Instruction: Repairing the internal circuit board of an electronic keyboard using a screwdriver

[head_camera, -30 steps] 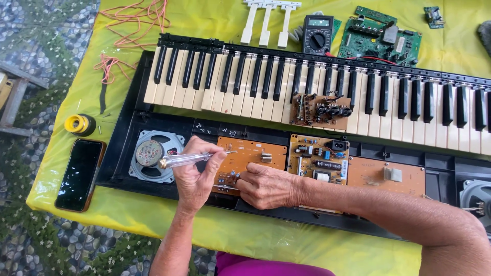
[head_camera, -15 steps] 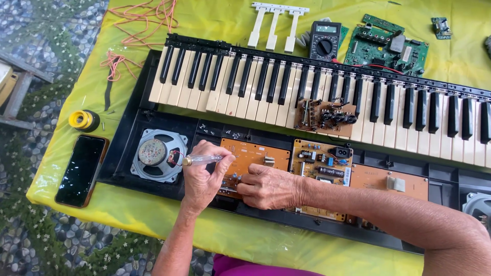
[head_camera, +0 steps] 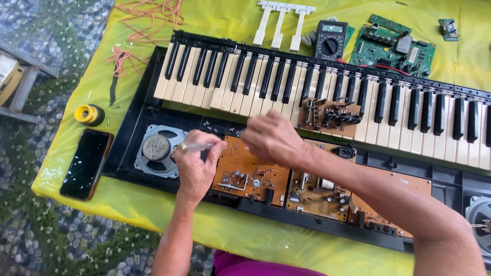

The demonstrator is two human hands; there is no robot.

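An opened electronic keyboard (head_camera: 327,92) lies on a yellow cloth, its brown circuit boards (head_camera: 253,176) bared in the black case. My left hand (head_camera: 197,161) grips a clear-handled screwdriver (head_camera: 197,147) at the left edge of the leftmost board, beside a round speaker (head_camera: 156,151). My right hand (head_camera: 273,138) hovers above the boards near the white keys, fingers curled loosely, holding nothing that I can see. A small brown board with jacks (head_camera: 330,116) rests on the keys.
A black phone (head_camera: 86,163) and a yellow solder spool (head_camera: 89,115) lie at left. Orange wires (head_camera: 148,13), loose white keys (head_camera: 281,23), a multimeter (head_camera: 331,40) and a green circuit board (head_camera: 391,43) sit behind the keyboard. Another speaker (head_camera: 478,222) is at right.
My right hand has lifted off the circuit board and moved up toward the keys. My left hand with the screwdriver stays near the speaker. The view has shifted a little.
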